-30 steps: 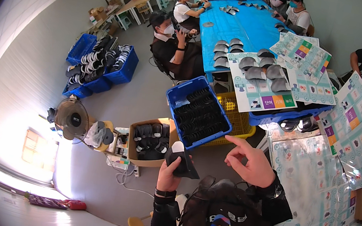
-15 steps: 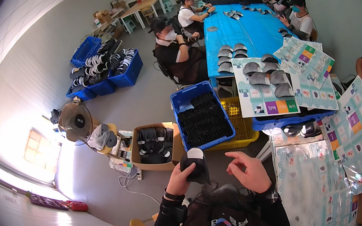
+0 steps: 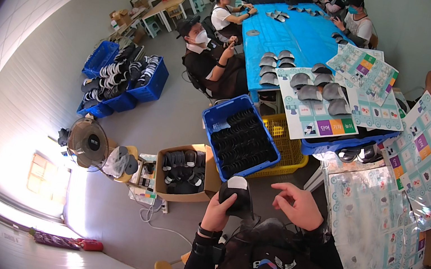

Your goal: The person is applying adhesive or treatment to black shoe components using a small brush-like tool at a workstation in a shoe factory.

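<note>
My left hand point(image 3: 214, 215) is closed on a black, curved, cap-like piece point(image 3: 240, 202) with a white patch at its upper end. The thumb presses on the piece's face, and the other fingers are hidden behind it. To the right, my right hand point(image 3: 299, 207) hovers apart from the piece. Its index finger points left and the other fingers curl loosely, with nothing visible in them. Several grey curved caps point(image 3: 309, 93) rest on a printed sheet point(image 3: 310, 116) ahead of my right hand.
A blue crate point(image 3: 206, 127) of black pieces stands on a yellow basket point(image 3: 294, 156) ahead. Left of it sit a cardboard box point(image 3: 212, 177) of dark pieces and a fan point(image 3: 90, 142). Printed sheets cover a surface point(image 3: 367, 217) at right. Co-workers sit around the blue table point(image 3: 277, 36).
My left hand and the black piece have shifted slightly right; my right hand hardly moves. The nearest co-worker at the table's left has raised their head and hands.
</note>
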### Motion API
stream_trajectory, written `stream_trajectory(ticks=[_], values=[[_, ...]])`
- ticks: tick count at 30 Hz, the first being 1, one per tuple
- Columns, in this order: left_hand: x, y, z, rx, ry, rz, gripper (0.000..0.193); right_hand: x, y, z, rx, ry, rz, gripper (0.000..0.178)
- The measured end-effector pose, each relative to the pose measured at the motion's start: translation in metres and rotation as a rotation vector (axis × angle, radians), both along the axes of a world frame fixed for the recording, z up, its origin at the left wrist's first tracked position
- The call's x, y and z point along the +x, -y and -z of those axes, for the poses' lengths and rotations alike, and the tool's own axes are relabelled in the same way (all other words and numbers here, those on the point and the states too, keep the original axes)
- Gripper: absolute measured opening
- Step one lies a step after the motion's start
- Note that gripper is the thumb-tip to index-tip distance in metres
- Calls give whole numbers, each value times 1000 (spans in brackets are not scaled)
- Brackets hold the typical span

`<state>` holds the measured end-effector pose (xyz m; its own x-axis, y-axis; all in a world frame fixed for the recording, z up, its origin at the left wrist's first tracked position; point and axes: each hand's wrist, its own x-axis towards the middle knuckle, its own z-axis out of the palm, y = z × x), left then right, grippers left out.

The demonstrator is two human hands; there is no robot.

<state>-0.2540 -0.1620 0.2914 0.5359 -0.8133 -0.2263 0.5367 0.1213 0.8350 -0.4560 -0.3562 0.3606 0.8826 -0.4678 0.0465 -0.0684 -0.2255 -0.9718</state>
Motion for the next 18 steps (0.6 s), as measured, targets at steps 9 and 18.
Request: stream_trajectory(ticks=[9, 18], values=[[-3, 33, -9, 46, 220, 18, 44, 29, -17, 31, 76, 45, 100, 47], [-13, 79, -8, 4, 524, 107, 34, 47, -14, 58, -94, 87, 508, 41]])
